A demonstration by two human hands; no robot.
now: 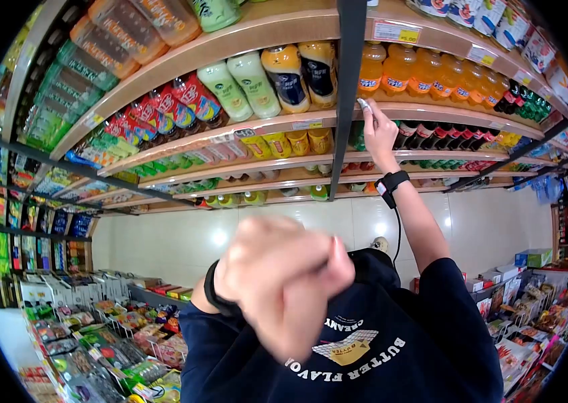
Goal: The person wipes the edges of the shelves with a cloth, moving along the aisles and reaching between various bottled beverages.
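Observation:
My right hand (pixel 382 138) reaches up to the shelf's front edge (pixel 418 111), below a row of orange soda bottles (pixel 398 72). Its fingers are pinched around a small whitish piece (pixel 364 105), too small to name, beside the dark upright post (pixel 349 87). Close to the camera, in front of my chest, my left hand (pixel 277 282) is blurred. Its fingers are curled with thumb and finger pressed together; anything inside is hidden.
Left of the post stand pale green and dark-labelled bottles (pixel 254 87). Cola bottles (pixel 442 136) line the shelf below. Price tags (pixel 397 32) hang on shelf edges. Racks of packaged snacks (pixel 116 336) stand behind me on both sides, beyond the tiled floor (pixel 163 242).

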